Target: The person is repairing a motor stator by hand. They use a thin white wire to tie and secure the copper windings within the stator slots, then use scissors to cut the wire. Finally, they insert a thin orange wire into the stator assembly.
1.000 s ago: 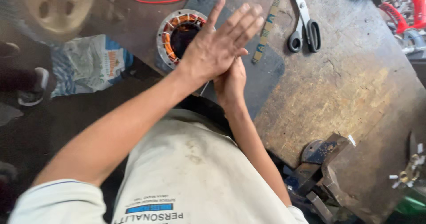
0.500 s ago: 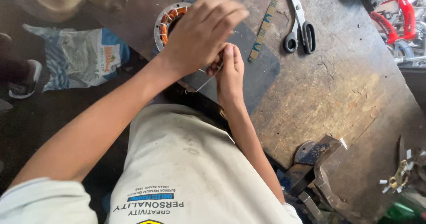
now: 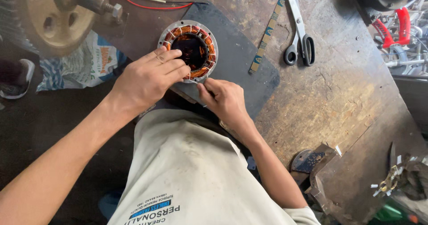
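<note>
Copper-wound stator [image 3: 196,33], L hand [image 3: 147,78] fingertips on rim, R hand [image 3: 225,98] pinching edge

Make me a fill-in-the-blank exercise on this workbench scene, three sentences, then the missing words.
1. The left hand rests its fingers on the round motor stator wound with ______ wire.
2. The stator lies on a dark ______ on the wooden bench.
3. The right hand is at the stator's near edge, and a pair of ______ lies shut farther right on the bench.

Missing words: copper; mat; scissors
</note>
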